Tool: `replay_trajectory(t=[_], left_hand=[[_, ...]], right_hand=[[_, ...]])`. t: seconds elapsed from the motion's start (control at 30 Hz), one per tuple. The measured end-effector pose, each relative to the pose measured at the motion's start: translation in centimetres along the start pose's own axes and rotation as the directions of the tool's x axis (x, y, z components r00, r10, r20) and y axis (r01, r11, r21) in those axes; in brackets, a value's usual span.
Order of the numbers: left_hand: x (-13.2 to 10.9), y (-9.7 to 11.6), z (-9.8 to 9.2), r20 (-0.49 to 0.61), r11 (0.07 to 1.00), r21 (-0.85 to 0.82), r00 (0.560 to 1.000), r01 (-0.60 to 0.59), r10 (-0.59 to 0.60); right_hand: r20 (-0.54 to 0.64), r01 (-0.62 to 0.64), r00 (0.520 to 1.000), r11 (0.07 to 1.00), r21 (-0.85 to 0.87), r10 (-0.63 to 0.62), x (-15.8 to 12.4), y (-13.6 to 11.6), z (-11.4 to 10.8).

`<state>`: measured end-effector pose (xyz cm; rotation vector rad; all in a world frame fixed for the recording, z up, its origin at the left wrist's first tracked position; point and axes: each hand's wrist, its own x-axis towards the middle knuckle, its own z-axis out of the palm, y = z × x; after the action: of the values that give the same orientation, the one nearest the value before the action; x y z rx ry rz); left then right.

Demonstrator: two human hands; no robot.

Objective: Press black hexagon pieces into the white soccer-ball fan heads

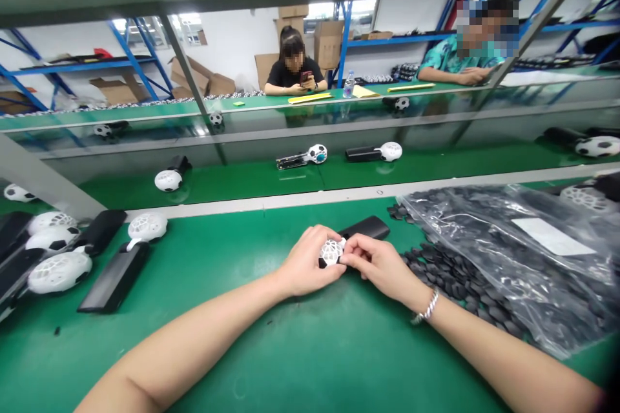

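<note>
My left hand [307, 263] is closed round a small fan with a white soccer-ball-patterned head [331, 251] and a black handle [367, 228] that sticks out to the upper right. My right hand [380, 263] pinches at the right side of the ball head, fingers pressed together against it. Both hands rest low over the green table [271, 348]. A heap of small black pieces [448, 271] lies just right of my right hand. A silver bracelet [426, 310] circles my right wrist.
Several finished ball-headed fans with black handles [82, 258] lie at the left. A clear plastic bag of black pieces [527, 251] fills the right. More fans [303, 156] ride the conveyor behind. Two people sit at the far bench.
</note>
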<state>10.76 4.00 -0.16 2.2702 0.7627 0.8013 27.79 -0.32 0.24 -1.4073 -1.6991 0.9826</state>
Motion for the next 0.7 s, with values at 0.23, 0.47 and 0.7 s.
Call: replay_trajectory(t=[0.23, 0.47, 0.7], left_hand=[[-0.1, 0.2, 0.7, -0.057, 0.999, 0.010, 0.997, 0.044, -0.043], [0.2, -1.0, -1.3, -0.093, 1.000, 0.019, 0.995, -0.019, 0.021], [6.4, -9.3, -9.0, -0.559, 0.906, 0.260, 0.817, 0.335, -0.142]], right_hand=[[0.023, -0.020, 1.000, 1.000, -0.005, 0.020, 0.1, 0.1, -0.1], [0.180, 0.036, 0.984, 0.993, -0.108, -0.016, 3.8, -0.3, -3.0], [-0.368, -0.179, 0.914, 0.642, -0.745, -0.172, 16.4, 1.8, -14.3]])
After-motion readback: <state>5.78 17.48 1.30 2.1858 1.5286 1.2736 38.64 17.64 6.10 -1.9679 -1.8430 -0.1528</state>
